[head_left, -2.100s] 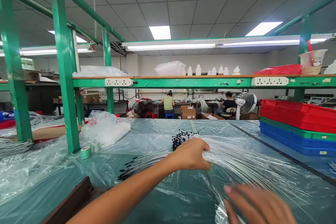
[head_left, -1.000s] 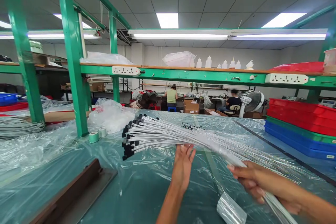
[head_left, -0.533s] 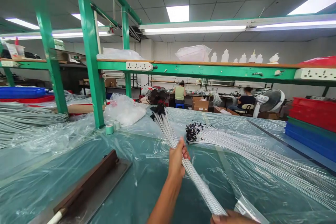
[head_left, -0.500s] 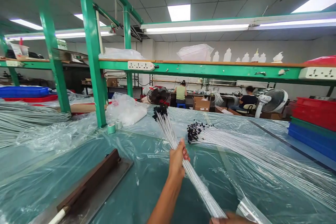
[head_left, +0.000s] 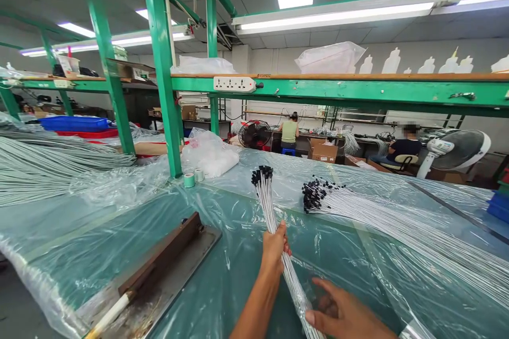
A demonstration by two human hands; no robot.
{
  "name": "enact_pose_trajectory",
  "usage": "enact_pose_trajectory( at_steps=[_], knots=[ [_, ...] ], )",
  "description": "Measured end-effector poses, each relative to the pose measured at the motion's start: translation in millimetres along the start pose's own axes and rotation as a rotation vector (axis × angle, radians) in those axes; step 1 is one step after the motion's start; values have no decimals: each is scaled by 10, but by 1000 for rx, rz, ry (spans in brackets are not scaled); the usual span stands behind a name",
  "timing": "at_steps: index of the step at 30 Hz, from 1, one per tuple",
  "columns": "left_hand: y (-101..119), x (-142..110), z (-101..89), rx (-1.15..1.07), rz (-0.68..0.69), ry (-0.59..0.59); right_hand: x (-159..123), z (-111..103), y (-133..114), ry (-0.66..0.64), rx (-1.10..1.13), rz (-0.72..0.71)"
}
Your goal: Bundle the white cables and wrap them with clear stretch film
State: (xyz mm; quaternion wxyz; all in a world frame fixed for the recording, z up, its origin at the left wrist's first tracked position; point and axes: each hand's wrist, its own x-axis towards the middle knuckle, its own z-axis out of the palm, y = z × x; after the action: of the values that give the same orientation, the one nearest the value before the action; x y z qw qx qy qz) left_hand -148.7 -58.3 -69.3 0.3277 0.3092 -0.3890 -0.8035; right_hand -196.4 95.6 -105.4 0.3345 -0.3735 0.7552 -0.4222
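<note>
Head view: I have the left grip (head_left: 273, 246) clamped round a cable bundle (head_left: 292, 278), black tips toward the bench's (head_left: 234, 265) far edge. Right grip (head_left: 344, 310): fingers apart at its lower end, contact unclear. Loose cables (head_left: 377, 220) rightward.

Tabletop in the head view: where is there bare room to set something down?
Bare sheeting shows between the brown metal tool and the left hand, and, more narrowly, between the held bundle and the lying cables, beyond the right hand. Crowded: the far left, under grey cables and crumpled plastic.

White bottles (head_left: 392, 62) on green-edged shelf (head_left: 338, 91)
</note>
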Motion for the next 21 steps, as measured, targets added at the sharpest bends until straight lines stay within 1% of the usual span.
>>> enact_pose_trajectory(
  at_steps=[1, 2, 5, 7, 10, 12, 14, 17, 19, 21],
  knots=[
    [13, -10, -3, -1, -1, -10, 37, -1, -73, -14, 100, 39],
    [30, -25, -5, -4, 0, -25, 78, -4, -144, -61, 238, 97],
    [104, -105, 4, -26, 9, -92, 195, -10, -306, -264, 663, 274],
    [164, -184, 26, -46, 20, -144, 247, 14, -360, -360, 804, 305],
    [252, -298, 74, -86, 45, -222, 256, 115, -390, -454, 788, 278],
    [296, -340, 103, -102, 65, -259, 223, 201, -397, -479, 754, 254],
    [319, -344, 118, -99, 79, -268, 180, 276, -395, -427, 711, 198],
    [306, -296, 115, -79, 86, -232, 145, 358, -375, -322, 537, 77],
    [273, -254, 104, -70, 87, -193, 149, 397, -362, -270, 408, 49],
    [237, -218, 91, -76, 90, -154, 165, 419, -359, -226, 335, 50]
  ],
)
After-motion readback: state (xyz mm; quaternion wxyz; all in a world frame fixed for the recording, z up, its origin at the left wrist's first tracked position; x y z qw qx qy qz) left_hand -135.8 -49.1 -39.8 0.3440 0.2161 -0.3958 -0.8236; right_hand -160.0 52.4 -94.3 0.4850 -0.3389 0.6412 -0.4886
